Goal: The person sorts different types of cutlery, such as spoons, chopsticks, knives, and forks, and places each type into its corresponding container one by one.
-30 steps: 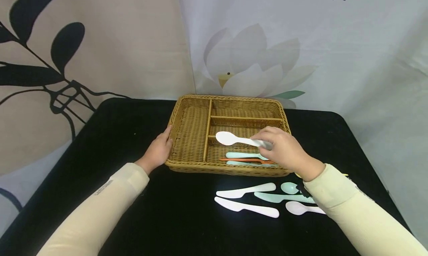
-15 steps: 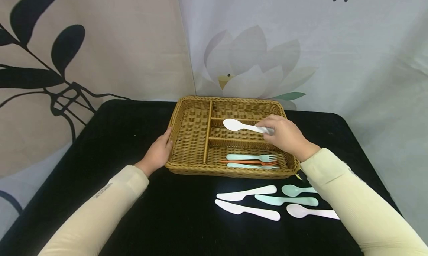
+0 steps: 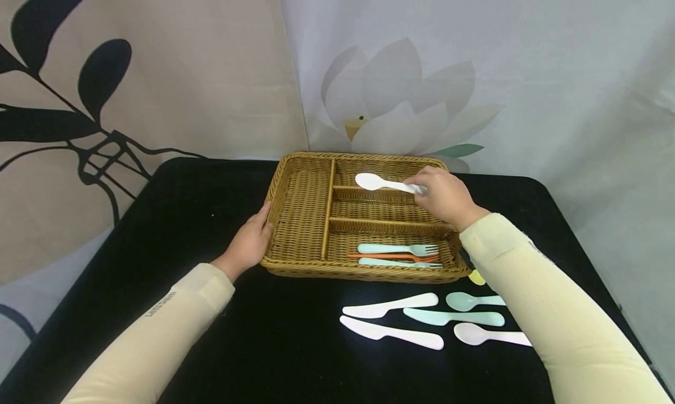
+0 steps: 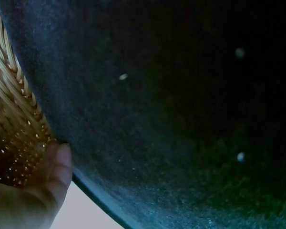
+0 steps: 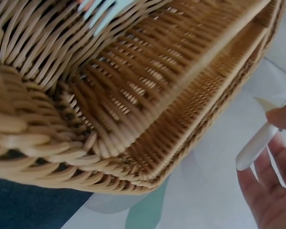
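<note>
My right hand (image 3: 443, 196) pinches a white spoon (image 3: 371, 182) by its handle over the back right of a divided wicker basket (image 3: 329, 240). The bowl of the spoon points left, across the back compartments. In the right wrist view the fingers (image 5: 262, 186) hold the handle's end (image 5: 252, 150) beyond the basket's edge. My left hand (image 3: 248, 240) rests along the basket's left outer wall, its fingers fairly straight. The left wrist view shows its fingertips (image 4: 62, 155) against the weave. Mint forks (image 3: 390, 248) and an orange fork (image 3: 382, 255) lie in the front right compartment.
In front of the basket on the black cloth (image 3: 253, 345) lie white knives (image 3: 390, 332), a mint knife (image 3: 453, 318), a mint spoon (image 3: 464, 301) and a pale pink spoon (image 3: 474, 333). Something yellow (image 3: 477, 277) shows beside my right sleeve. A printed curtain (image 3: 211, 70) hangs behind.
My right hand has carried the white spoon backward, from over the front right compartment to over the back ones. My left hand has stayed at the basket's left side.
</note>
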{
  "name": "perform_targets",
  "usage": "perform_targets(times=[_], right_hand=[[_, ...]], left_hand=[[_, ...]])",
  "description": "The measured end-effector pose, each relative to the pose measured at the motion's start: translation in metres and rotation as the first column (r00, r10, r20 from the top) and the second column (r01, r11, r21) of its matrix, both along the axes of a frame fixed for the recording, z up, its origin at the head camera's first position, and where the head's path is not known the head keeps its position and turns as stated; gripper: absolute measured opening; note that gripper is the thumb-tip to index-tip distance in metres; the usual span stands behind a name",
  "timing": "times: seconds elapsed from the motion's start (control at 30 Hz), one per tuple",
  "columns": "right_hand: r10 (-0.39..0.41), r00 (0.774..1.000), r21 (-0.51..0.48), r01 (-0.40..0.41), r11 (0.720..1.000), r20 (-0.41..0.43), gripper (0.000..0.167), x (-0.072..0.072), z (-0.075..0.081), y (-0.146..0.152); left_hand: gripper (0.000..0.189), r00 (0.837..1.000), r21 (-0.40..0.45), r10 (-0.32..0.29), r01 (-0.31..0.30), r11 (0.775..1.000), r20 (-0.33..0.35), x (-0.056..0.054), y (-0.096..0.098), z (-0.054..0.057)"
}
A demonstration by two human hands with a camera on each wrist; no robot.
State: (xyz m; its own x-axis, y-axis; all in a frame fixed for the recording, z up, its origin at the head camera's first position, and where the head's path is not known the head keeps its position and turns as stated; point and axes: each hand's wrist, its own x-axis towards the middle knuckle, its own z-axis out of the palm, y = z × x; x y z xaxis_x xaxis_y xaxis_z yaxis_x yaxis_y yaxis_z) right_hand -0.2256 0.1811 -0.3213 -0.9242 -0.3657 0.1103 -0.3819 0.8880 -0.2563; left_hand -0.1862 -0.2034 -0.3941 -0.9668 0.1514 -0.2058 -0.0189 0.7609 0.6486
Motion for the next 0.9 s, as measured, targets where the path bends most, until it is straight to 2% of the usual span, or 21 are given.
perform_targets(times=[0.27, 0.57, 0.9], right_hand=[[-0.059, 0.997, 0.081, 0.054, 0.995, 0.052, 0.037, -0.016, -0.005, 0.003], [-0.119, 0.993, 0.166, 0.113, 0.980, 0.026, 0.035, -0.029, -0.012, 0.002], [-0.156, 0.988, 0.188, 0.152, 0.970, 0.005, 0.034, -0.041, -0.025, -0.002]], left_hand=[[0.057, 1.000, 0.011, -0.004, 0.004, 1.000, -0.010, 0.001, -0.002, 0.001], [0.057, 1.000, 0.012, -0.004, 0.004, 1.000, -0.001, 0.001, -0.001, 0.000], [0.057, 1.000, 0.003, 0.006, -0.006, 1.000, 0.011, 0.000, -0.001, -0.002]])
